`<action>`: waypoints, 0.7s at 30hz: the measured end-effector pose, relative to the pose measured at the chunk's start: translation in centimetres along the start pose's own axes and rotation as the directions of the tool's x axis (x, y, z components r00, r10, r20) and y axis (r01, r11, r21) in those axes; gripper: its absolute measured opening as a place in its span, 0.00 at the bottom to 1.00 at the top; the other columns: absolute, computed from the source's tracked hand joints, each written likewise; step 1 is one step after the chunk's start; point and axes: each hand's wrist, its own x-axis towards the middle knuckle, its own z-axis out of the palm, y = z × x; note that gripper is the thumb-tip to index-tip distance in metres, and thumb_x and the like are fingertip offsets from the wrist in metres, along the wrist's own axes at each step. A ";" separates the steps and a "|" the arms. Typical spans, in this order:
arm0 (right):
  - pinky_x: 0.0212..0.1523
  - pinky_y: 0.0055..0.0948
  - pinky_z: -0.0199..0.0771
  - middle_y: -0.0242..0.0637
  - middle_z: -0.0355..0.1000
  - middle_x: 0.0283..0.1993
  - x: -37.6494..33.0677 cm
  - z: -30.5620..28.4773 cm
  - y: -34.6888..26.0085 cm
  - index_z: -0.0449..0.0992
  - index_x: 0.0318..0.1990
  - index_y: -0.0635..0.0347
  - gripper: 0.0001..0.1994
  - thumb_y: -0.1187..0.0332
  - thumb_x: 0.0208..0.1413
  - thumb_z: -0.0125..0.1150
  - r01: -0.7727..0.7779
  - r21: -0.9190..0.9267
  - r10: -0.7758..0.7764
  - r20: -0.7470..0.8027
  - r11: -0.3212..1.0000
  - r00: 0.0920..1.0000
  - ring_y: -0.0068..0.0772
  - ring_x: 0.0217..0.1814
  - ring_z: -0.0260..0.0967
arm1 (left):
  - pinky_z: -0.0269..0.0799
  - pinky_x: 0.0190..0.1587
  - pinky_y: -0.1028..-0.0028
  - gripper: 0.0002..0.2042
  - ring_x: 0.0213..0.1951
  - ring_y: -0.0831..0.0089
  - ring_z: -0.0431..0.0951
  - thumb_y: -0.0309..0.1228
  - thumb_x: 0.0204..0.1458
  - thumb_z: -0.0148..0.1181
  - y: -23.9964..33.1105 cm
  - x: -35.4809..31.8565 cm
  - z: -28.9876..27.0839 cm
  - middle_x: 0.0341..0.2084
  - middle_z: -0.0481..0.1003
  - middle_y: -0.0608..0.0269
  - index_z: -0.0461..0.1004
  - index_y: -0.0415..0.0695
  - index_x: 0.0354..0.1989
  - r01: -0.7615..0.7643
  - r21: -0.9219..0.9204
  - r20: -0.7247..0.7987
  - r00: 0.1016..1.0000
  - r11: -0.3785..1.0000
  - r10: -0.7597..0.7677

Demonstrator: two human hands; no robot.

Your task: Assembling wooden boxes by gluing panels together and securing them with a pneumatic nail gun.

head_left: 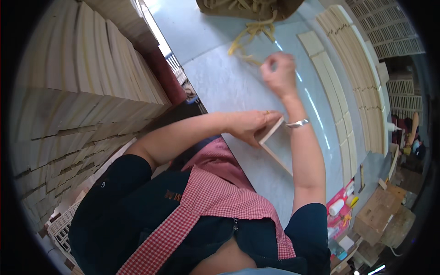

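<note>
A pale wooden frame (276, 158) is at the near part of the grey surface (220, 85), two of its sides meeting in a corner; the right forearm hides the rest. The left hand (251, 126) is closed around its shorter visible side. Beyond the frame, the right hand (279, 75) is raised, fingers curled toward the thumb just beside a loose yellow strip (250, 59); motion blur means I cannot tell whether it pinches the strip.

As for progress, that one corner looks made, and no strip shows on the visible sides, so work with the strips seems, in my judgement, yet to be done on this piece. Whether the hidden sides are joined cannot be told.

Farther beyond the frame, a brown container (286, 10) holds more yellow strips. To the frame's right lie flat pale boards (327, 71), then a long row of wooden pieces (355, 59). Well left of it rise tall board stacks (68, 107).
</note>
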 end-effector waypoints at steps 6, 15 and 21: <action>0.28 0.24 0.66 0.29 0.70 0.21 -5.1 -14.3 4.2 0.73 0.26 0.57 0.06 0.71 0.55 0.60 -0.558 0.228 0.601 -0.237 0.798 0.763 0.23 0.22 0.60 | 0.68 0.56 0.60 0.53 0.53 0.53 0.71 0.38 0.32 0.77 -0.5 -0.4 -0.2 0.57 0.72 0.45 0.54 0.35 0.70 -0.036 0.297 -0.036 0.998 0.954 0.049; 0.24 0.25 0.57 0.27 0.65 0.19 -9.8 -12.1 -2.8 0.76 0.31 0.61 0.05 0.71 0.57 0.61 -0.562 0.147 0.481 0.371 0.814 0.794 0.19 0.20 0.54 | 0.58 0.64 0.61 0.54 0.56 0.55 0.67 0.39 0.33 0.78 0.3 -0.3 -0.1 0.58 0.72 0.53 0.55 0.45 0.72 0.105 0.311 -0.056 0.994 0.944 -0.092; 0.23 0.28 0.60 0.29 0.66 0.18 -10.6 -12.4 -5.3 0.76 0.28 0.61 0.07 0.69 0.56 0.62 -0.508 0.169 0.394 0.446 0.845 0.804 0.24 0.18 0.57 | 0.58 0.63 0.60 0.52 0.56 0.57 0.67 0.41 0.31 0.79 1.1 -0.1 -0.7 0.56 0.73 0.55 0.59 0.46 0.70 0.127 0.422 0.005 0.990 0.898 -0.142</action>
